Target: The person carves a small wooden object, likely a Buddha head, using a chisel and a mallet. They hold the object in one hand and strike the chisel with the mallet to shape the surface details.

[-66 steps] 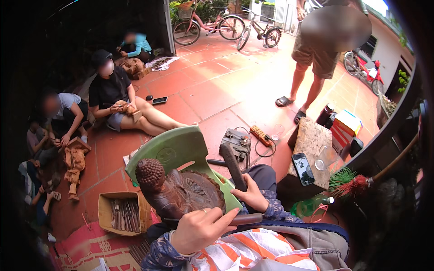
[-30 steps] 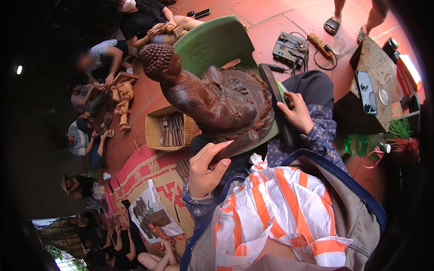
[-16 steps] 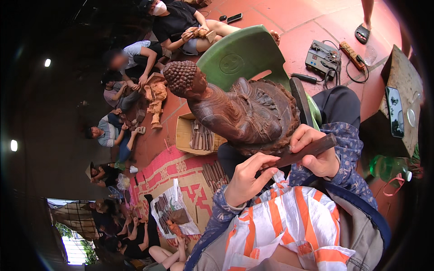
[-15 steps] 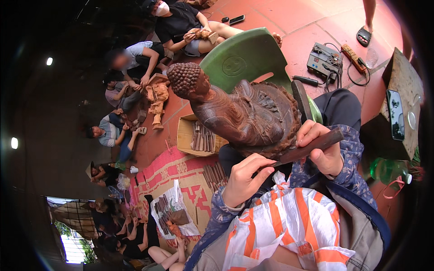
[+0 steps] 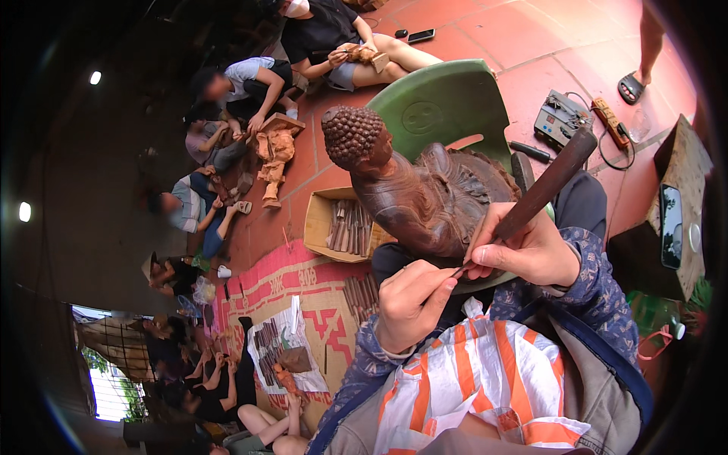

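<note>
Carved figure: dark wooden seated Buddha [image 5: 440,193], leaning back at a tilt in the green plastic chair [image 5: 485,98], just beyond the hands.
Carving tool: dark-handled hand tool [image 5: 552,180], held slantwise in front of the figure, its butt raised toward the upper right, its thin end down between the hands.
Right hand: grip [image 5: 523,250] closed around the lower handle, thumb and fingers pressed together near the thin end.
Left hand: grip [image 5: 415,302] pinched nearly shut on the thin end (whether that end carries a sharp edge is too small to make out).
Chief hazard: a cut or prick to the left fingertips, should the right grip push or twist while they pinch that end.
Second hazard: a scratch on the Buddha, if the tool swings away from the lap; the carving sits near the right knuckles.
Third hazard: the figure could rock or slide, since neither hand appears to steady it and a knee could nudge the chair.
Lap: striped cloth [image 5: 512,371], orange and white; a dropped tool might snag it.
Nearby stock: cardboard box [image 5: 315,227] of chisels [image 5: 350,227] on the floor, handy but crowded; a careless reach could meet an edge.
</note>
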Available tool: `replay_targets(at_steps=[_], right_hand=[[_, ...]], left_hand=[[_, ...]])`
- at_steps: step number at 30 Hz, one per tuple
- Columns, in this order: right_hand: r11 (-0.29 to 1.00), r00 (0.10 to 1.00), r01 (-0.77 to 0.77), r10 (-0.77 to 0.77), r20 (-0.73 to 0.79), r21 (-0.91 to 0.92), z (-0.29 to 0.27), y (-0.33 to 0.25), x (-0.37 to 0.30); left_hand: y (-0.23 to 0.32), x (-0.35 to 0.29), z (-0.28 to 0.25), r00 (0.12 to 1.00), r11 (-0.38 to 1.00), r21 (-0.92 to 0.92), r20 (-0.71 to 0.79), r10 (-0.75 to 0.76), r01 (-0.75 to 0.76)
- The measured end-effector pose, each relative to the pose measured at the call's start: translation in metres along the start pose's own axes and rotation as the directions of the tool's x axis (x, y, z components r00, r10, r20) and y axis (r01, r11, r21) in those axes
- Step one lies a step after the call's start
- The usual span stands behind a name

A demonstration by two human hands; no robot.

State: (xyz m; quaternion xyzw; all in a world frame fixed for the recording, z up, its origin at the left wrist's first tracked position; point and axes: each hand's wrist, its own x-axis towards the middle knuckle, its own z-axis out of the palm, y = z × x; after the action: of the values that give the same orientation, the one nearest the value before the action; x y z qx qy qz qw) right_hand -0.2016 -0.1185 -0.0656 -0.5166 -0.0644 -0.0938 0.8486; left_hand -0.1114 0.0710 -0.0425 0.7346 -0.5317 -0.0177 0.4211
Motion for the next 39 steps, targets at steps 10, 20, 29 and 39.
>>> replay_targets(at_steps=[10, 20, 29, 39], right_hand=[[0.907, 0.921, 0.349, -0.378, -0.093, -0.238, -0.010, -0.046, 0.069], [0.808, 0.842, 0.540, -0.519, 0.150, -0.235, -0.010, -0.060, 0.123], [0.894, 0.893, 0.447, -0.448, -0.036, -0.036, 0.004, -0.065, 0.118], [0.870, 0.879, 0.476, -0.467, 0.099, -0.129, -0.007, -0.064, 0.123]], left_hand=[[0.025, 0.026, -0.036, 0.890, 0.605, -0.763, 0.086, 0.447, -0.230], [0.045, 0.042, -0.029, 0.920, 0.265, -0.963, 0.062, 0.387, -0.046], [0.024, 0.051, -0.030, 0.830, 0.507, -0.658, -0.433, 0.350, -0.557], [-0.044, 0.085, -0.036, 0.942, 0.926, -0.364, -0.334, -0.025, -0.104]])
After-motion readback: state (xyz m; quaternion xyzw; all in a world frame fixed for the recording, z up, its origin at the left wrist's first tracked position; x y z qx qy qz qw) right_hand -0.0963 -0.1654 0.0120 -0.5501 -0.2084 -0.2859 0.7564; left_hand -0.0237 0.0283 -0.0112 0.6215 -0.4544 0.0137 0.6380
